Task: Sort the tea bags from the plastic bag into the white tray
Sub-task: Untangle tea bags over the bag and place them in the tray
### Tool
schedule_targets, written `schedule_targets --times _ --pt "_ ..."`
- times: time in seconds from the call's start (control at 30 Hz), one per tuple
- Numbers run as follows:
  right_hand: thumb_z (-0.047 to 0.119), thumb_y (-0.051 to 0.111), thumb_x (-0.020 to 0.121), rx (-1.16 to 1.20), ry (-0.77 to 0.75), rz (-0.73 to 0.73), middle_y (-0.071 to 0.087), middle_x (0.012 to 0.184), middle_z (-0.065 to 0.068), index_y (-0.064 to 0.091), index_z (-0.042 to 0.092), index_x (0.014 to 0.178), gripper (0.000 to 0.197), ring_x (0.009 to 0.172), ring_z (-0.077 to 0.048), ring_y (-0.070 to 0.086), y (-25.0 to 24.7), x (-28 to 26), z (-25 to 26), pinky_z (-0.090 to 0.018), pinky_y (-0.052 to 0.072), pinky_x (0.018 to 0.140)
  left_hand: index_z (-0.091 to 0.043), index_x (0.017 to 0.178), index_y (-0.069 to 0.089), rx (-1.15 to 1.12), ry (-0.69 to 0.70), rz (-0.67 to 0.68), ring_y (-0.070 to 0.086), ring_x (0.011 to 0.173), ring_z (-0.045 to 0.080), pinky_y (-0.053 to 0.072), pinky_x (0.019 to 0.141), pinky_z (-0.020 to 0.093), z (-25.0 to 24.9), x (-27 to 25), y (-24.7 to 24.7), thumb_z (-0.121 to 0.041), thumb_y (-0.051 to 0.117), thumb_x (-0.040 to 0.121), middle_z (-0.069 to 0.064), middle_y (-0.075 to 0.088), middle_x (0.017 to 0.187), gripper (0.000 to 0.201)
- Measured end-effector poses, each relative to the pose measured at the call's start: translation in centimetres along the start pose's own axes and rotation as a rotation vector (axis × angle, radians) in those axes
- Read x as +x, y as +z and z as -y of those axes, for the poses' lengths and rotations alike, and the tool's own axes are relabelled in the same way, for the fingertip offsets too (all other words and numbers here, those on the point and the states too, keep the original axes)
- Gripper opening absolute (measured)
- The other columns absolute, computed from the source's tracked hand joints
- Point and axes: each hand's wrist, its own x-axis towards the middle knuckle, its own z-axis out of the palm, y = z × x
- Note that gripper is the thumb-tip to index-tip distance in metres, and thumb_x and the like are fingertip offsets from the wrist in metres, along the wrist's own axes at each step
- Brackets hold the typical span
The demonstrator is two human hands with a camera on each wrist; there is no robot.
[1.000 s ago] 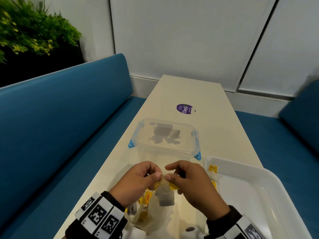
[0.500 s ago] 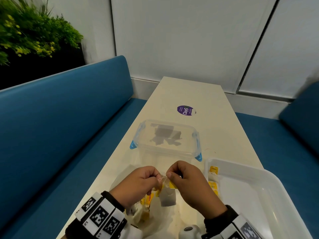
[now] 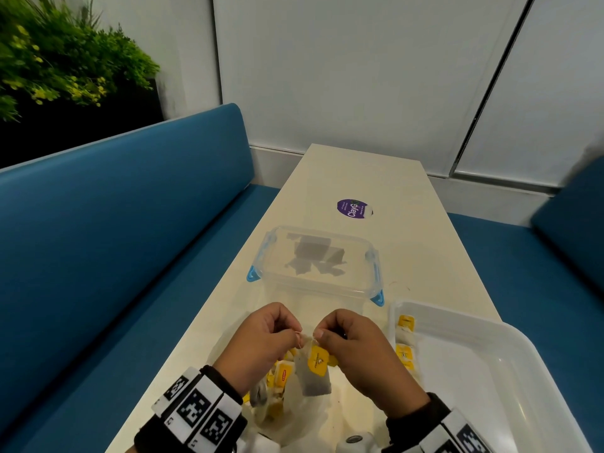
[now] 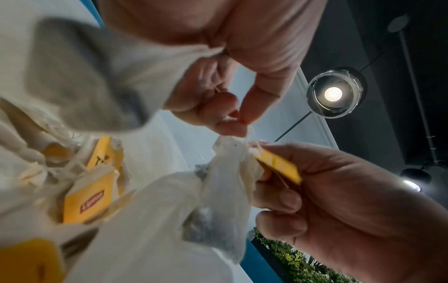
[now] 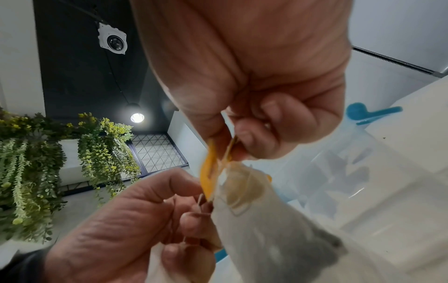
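Head view: the left hand (image 3: 261, 338) pinches the thin string and the right hand (image 3: 353, 341) pinches the yellow paper tag of a grey tea bag (image 3: 315, 374) hanging lengthwise between them. The shallow white plastic tray (image 3: 510, 380) sits just right of the right hand, the nearer one.

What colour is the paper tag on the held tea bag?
Yellow: the tag shows best in the head view.

Café-style booth: blue bench (image 3: 124, 230), long table (image 3: 362, 178), hanging greenery (image 5: 106, 145), pendant lamp (image 4: 335, 92).
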Motion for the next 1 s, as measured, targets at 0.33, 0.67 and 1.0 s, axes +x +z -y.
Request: schedule_targets --times 0.33,0.67,1.0 --pt "0.02 0.055 0.092 -0.017 -0.04 -0.006 0.056 0.071 0.005 0.058 0.021 0.077 0.015 0.067 -0.007 0.05 0.12 -0.05 -0.31 -0.023 0.044 0.065 -0.012 0.08 0.066 0.066 0.083 0.029 0.059 0.066 0.01 0.047 0.059 0.017 0.64 -0.03 0.32 -0.008 0.068 0.08 0.005 0.066 0.073 0.005" --pt "0.02 0.052 0.093 -0.091 -0.098 -0.006 0.053 0.072 0.009 0.053 0.026 0.076 0.018 0.068 -0.005 0.048 0.44 -0.39 -0.38 -0.019 0.043 0.066 -0.012 0.068 0.059 0.108 0.021 0.08 0.043 0.044 0.0 0.037 0.046 0.012 0.23 -0.28 0.57 0.0 0.051 0.087 -0.007 0.053 0.052 0.024" --pt "0.019 0.056 0.092 -0.038 -0.059 0.027 0.055 0.072 0.008 0.055 0.029 0.078 0.017 0.066 -0.006 0.049 0.09 -0.72 -0.31 -0.015 0.04 0.06 -0.009 0.07 0.057 0.07 0.034 0.004 0.042 0.042 0.0 0.036 0.045 0.012 0.44 -0.24 0.46 0.002 0.05 0.086 -0.005 0.053 0.055 0.021"
